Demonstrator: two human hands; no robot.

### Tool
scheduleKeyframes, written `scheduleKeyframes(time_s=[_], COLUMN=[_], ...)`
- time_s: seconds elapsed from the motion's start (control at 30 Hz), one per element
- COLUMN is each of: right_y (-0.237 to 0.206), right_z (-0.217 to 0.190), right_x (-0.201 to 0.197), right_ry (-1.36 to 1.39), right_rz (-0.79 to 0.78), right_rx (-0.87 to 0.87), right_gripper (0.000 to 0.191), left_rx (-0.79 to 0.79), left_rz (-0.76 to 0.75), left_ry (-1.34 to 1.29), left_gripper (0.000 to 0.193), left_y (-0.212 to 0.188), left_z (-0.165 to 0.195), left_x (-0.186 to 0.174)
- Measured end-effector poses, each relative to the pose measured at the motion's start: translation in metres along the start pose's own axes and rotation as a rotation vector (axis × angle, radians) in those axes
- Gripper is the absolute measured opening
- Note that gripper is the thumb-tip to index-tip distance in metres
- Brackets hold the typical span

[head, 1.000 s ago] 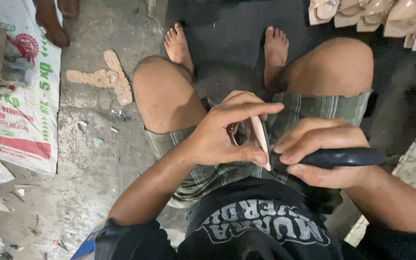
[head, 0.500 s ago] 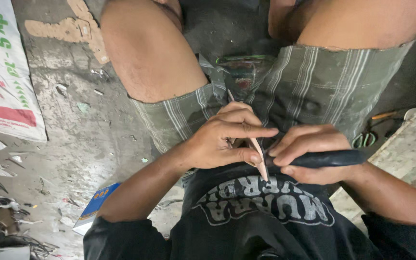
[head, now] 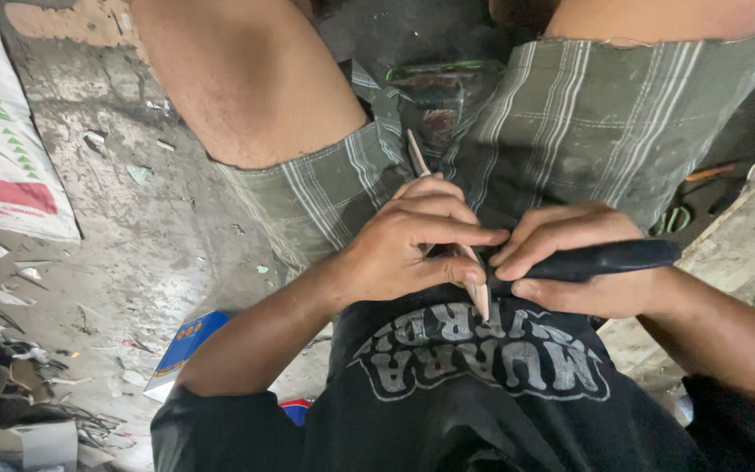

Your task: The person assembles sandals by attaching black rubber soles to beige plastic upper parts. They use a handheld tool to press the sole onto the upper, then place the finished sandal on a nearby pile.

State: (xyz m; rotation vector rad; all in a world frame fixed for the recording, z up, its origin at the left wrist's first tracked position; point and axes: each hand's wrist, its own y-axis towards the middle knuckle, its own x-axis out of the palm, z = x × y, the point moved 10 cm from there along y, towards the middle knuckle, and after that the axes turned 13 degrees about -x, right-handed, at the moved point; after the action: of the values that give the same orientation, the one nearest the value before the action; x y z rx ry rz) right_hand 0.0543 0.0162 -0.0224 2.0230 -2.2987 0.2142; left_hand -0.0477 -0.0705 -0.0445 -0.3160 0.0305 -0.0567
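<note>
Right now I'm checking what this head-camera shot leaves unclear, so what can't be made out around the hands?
- Thin pale strip: its middle is hidden in the head view by the left hand.
- Black-handled tool: its working tip is covered by the right hand, so what it touches cannot be told.
- Green-handled item by the shorts: too small and partly hidden to identify.
- Blue box: partly hidden by the left forearm.

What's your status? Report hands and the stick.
Left hand pinching pale stick. Right hand gripping black handle against it. Nothing in the way.
</note>
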Motion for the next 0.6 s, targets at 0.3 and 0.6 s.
scheduleKeyframes(time_s=[0.3, 0.6], right_y=[0.0, 0.008], right_z=[-0.045, -0.063], right_x=[-0.018, 0.004], right_ry=[-0.668, -0.712], right_rz=[0.14, 0.225], right_rx=[-0.11, -0.297], right_gripper=[0.042, 0.045], left_rx=[-0.12, -0.342], left_rz=[0.373, 0.024], left_ry=[0.071, -0.866], left_gripper=[0.078, 0.134], left_y=[0.007, 0.011], left_z=[0.021, -0.035], left_x=[-0.02, -0.015])
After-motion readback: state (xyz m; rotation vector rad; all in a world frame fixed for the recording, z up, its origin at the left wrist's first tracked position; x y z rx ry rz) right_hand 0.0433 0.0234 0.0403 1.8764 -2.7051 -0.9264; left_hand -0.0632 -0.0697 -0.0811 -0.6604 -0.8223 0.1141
